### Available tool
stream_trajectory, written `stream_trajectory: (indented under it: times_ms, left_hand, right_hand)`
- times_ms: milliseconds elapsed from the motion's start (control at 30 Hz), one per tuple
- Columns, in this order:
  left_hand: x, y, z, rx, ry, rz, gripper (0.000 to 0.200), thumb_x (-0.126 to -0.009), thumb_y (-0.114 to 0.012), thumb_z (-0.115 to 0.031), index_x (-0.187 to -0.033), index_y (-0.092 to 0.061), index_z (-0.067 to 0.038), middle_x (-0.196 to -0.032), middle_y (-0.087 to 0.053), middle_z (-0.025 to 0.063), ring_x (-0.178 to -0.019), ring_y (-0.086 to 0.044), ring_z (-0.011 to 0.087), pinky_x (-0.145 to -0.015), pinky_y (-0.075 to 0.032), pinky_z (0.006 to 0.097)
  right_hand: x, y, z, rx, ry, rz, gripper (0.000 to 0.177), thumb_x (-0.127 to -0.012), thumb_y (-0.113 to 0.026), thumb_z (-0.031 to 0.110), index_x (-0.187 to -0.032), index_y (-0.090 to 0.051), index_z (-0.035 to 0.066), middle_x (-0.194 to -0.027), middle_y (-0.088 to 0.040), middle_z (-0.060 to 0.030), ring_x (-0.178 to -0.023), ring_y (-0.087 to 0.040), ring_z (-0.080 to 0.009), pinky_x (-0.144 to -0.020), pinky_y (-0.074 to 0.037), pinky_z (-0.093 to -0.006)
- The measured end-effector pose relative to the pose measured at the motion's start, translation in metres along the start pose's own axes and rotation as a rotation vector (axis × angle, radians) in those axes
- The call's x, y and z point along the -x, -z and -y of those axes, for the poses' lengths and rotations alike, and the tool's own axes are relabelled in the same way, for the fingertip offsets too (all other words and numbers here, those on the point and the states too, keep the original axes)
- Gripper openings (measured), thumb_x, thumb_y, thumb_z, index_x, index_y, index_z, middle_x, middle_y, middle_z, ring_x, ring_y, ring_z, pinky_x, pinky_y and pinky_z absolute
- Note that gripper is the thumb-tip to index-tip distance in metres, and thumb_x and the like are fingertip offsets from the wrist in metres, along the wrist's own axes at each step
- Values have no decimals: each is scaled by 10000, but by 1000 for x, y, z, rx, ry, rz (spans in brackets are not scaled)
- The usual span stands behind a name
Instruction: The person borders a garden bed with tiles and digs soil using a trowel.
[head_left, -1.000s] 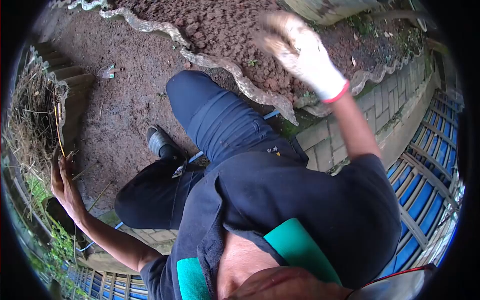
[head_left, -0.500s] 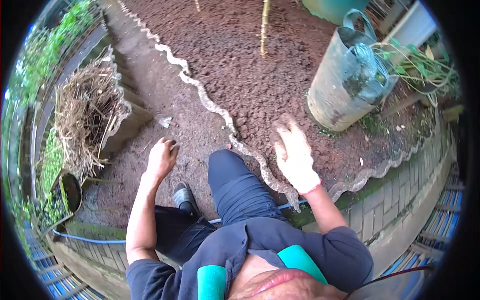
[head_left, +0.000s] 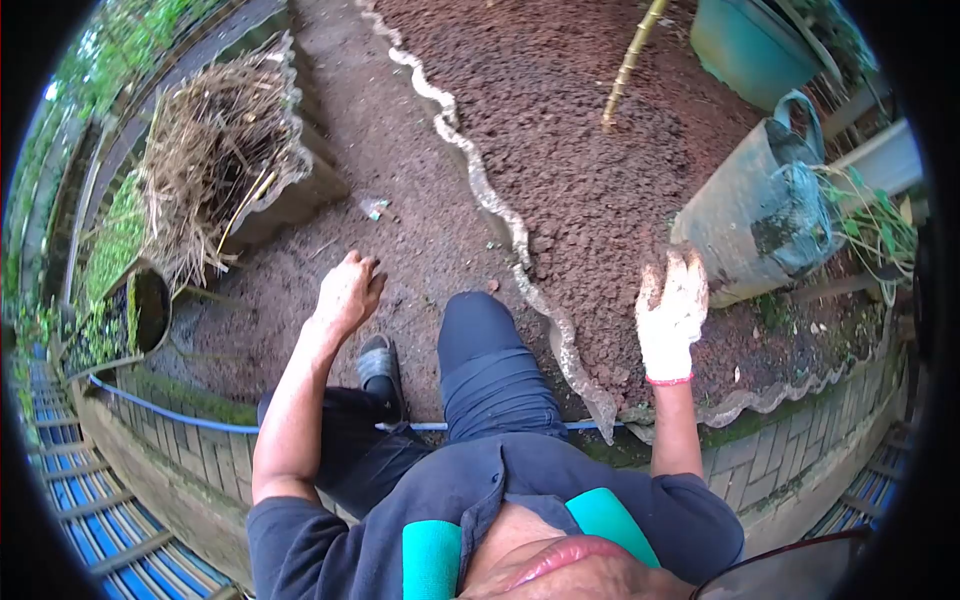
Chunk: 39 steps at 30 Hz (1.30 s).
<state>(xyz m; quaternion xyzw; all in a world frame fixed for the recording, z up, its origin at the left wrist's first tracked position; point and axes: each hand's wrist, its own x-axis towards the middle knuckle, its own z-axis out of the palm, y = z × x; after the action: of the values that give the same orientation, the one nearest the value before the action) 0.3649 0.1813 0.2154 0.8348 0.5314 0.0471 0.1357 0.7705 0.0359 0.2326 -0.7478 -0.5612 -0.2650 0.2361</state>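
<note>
Head view: I see the right hand [head_left: 672, 318], in a soiled white glove, right of centre over the soil bed [head_left: 600, 170]. Its fingers [head_left: 690, 275] are spread and empty, just beside the metal watering can [head_left: 760, 220]. The bare left hand [head_left: 348, 292], left of centre above the dirt path [head_left: 400, 250], has its fingers curled together, apparently on nothing; a straw heap [head_left: 210, 150] sits upper left

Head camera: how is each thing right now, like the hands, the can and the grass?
Left hand: bare, fingers curled.
Right hand: gloved, open, soil-smeared.
Watering can: standing, dirty.
Dry grass pile: heaped up.
Stick: stuck in the soil bed, slanting.
Blue hose: lying by the bricks.
</note>
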Motion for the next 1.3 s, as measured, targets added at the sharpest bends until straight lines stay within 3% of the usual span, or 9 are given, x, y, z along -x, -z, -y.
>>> stream_trajectory:
  times_ms: [100,300,500,633,700,967,1133,1233,1300]
  left_hand:
    - [-7,-7,18,-8,45,22,232,-877,-654,-215,-943,-639,7,-916,-601,227,-863,-644,413,-760,-530,491]
    - [-32,-67,116,56,99,-11,172,-765,-595,-109,-822,-709,6,-909,-686,268,-880,-678,432,-778,-558,489]
    - [-57,-64,162,-193,394,205,262,-826,-516,-113,-945,-723,-7,-1029,-691,263,-1018,-680,402,-871,-553,465]
    - [-114,-103,176,-94,475,401,272,-755,-625,-107,-988,-761,-75,-1059,-713,187,-1010,-700,339,-840,-574,427]
    - [-144,-125,175,-24,465,496,306,-743,-599,-131,-995,-745,-36,-1089,-703,215,-1064,-682,343,-888,-560,434]
    - [-235,-268,190,706,1071,-154,507,-778,-746,-459,-1069,-721,-44,-1124,-685,237,-1075,-659,387,-905,-535,456]
    - [-237,-272,201,600,910,-72,271,-805,-622,-266,-994,-743,-116,-1041,-711,196,-1008,-676,401,-869,-541,476]
    - [-218,-240,204,530,680,21,327,-832,-608,-318,-942,-706,-27,-1019,-682,245,-966,-657,422,-850,-530,496]
    - [-200,-227,207,414,489,-204,344,-894,-597,-345,-889,-654,-6,-918,-654,236,-851,-636,419,-777,-507,523]
  right_hand:
    - [-6,-9,22,-47,-62,620,356,-883,-690,277,-1183,-639,92,-1311,-590,-207,-1154,-580,-427,-981,-475,-513]
    - [-11,-50,79,-351,233,274,472,-865,-689,343,-1249,-611,81,-1345,-549,-240,-1235,-536,-398,-1076,-387,-507]
    - [17,-102,106,-387,428,521,750,-866,-673,375,-1457,-391,9,-1499,-366,-276,-1387,-346,-467,-1165,-253,-556]
    - [7,-78,136,8,351,910,878,-893,-638,390,-1542,-219,-28,-1573,-233,-300,-1455,-262,-440,-1173,-251,-539]
    - [20,-90,126,-1,429,808,911,-908,-606,447,-1530,-200,-81,-1584,-213,-304,-1475,-214,-441,-1188,-223,-524]
    - [2,-89,136,23,374,949,917,-921,-634,405,-1502,-180,-140,-1551,-227,-340,-1447,-219,-481,-1207,-176,-526]
    - [2,-89,144,124,333,1007,896,-926,-635,376,-1493,-189,-155,-1534,-227,-372,-1434,-222,-507,-1203,-175,-539]
    - [2,-91,140,110,330,1011,879,-942,-601,405,-1489,-203,-157,-1521,-230,-395,-1430,-221,-520,-1201,-174,-544]
    - [8,-93,136,155,330,1081,866,-952,-575,426,-1485,-219,-157,-1513,-231,-408,-1429,-221,-526,-1196,-176,-550]
